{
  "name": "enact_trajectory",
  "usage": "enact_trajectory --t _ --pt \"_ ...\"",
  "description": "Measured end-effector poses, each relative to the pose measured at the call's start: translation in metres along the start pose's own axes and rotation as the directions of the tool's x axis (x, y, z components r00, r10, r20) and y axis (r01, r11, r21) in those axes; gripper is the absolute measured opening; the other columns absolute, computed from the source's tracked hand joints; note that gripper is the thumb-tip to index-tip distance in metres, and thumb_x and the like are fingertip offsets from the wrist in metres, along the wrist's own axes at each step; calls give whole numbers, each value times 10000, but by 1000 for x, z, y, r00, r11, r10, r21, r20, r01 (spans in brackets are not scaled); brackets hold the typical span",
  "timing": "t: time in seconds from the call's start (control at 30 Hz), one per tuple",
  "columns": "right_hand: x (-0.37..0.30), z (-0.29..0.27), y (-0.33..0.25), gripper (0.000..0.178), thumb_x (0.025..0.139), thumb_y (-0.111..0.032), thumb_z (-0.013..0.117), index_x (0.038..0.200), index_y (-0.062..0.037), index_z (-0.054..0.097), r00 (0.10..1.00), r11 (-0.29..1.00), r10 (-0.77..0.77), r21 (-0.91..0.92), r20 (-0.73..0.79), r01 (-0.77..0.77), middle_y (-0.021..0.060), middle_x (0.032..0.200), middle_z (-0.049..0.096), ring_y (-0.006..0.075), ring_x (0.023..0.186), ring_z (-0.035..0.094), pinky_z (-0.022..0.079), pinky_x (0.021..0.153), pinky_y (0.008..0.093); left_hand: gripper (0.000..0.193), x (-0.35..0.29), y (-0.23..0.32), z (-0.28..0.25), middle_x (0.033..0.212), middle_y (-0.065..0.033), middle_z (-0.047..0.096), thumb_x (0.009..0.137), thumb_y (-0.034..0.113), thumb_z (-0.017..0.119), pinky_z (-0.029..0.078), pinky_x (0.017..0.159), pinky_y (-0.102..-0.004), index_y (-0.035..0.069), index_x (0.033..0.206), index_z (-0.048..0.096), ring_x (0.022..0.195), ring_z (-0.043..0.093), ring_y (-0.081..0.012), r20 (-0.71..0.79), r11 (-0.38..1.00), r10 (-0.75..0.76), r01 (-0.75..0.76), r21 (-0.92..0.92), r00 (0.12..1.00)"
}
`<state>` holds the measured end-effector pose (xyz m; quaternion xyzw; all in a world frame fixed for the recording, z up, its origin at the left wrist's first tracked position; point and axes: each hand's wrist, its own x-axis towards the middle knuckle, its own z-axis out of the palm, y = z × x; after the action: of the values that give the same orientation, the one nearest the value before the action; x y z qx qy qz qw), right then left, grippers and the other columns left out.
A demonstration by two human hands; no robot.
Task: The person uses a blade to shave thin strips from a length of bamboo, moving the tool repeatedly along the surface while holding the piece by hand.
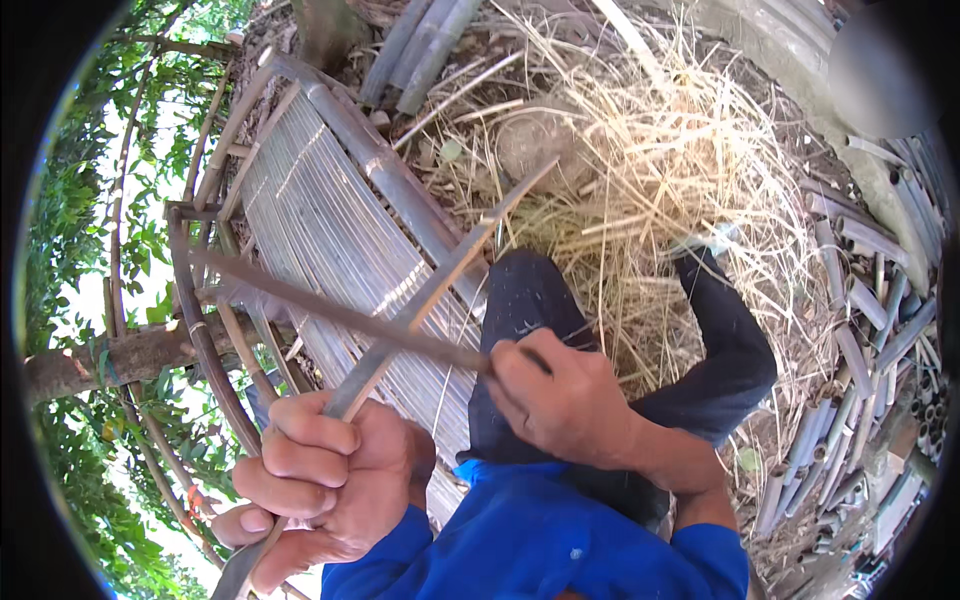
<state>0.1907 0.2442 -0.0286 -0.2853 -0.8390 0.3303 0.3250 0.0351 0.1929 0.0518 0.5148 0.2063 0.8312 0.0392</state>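
Observation:
My left hand point(325, 480) is closed around a long bamboo strip point(440, 285) near its lower end. The strip slants up and to the right, its far tip tapering above my knee. In my right hand point(560, 395) is the handle end of a long knife point(310, 305), mostly hidden by the fingers. Its dark, brownish blade points up and left, crossing over the strip a little above my left fist. Blade and strip appear to touch at the crossing.
A slatted bamboo bench point(330, 190) stands at left beside my dark-trousered leg point(525, 300). Pale shavings point(680, 150) cover the ground ahead. Cut bamboo pieces point(860, 240) are heaped along the right, with several grey poles point(420, 50) at the back. Leafy plants point(80, 220) grow beyond a pole railing.

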Motion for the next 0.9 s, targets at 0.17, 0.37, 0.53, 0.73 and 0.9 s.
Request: enact_trajectory --t 0.17,0.37,0.53,0.73,0.9 --pt "5 20 43 202 840 -122 769 944 -41 616 992 991 126 -52 27 -125 109 797 578 288 590 627 533 491 372 540 -6 -6 2 673 30 369 1010 600 480 260 491 -281 63 982 533 502 277 -92 -74 1000 -3 4 25 997" --pt "13 44 90 133 901 -128 639 998 -87 558 986 979 160 -121 -42 -164 144 808 566 346 558 629 538 479 419 520 0 -13 -3 674 24 369 1002 572 534 247 510 -285 54 963 525 520 291 -96 -54 996 19 -24 -86 998" --pt "16 28 66 176 936 -184 669 985 -46 571 995 997 82 -15 61 -82 179 802 607 388 663 632 543 567 454 495 1 -19 -15 651 27 351 1001 540 562 234 485 -272 51 934 524 501 265 -92 -109 997 -15 7 -74 994" --pt "29 54 134 186 930 -176 679 955 -29 566 951 947 308 -101 9 -305 168 768 587 383 666 634 539 566 438 466 8 -37 -24 632 41 345 984 519 601 231 466 -266 69 890 524 486 265 -83 -120 998 3 -12 -68 993" --pt "36 75 155 192 931 -173 676 924 -41 537 989 985 149 -89 5 -148 170 731 575 376 640 631 532 560 435 431 5 -45 -26 616 49 358 983 478 619 220 464 -264 82 852 511 466 262 -81 -222 999 33 -36 -10 975"
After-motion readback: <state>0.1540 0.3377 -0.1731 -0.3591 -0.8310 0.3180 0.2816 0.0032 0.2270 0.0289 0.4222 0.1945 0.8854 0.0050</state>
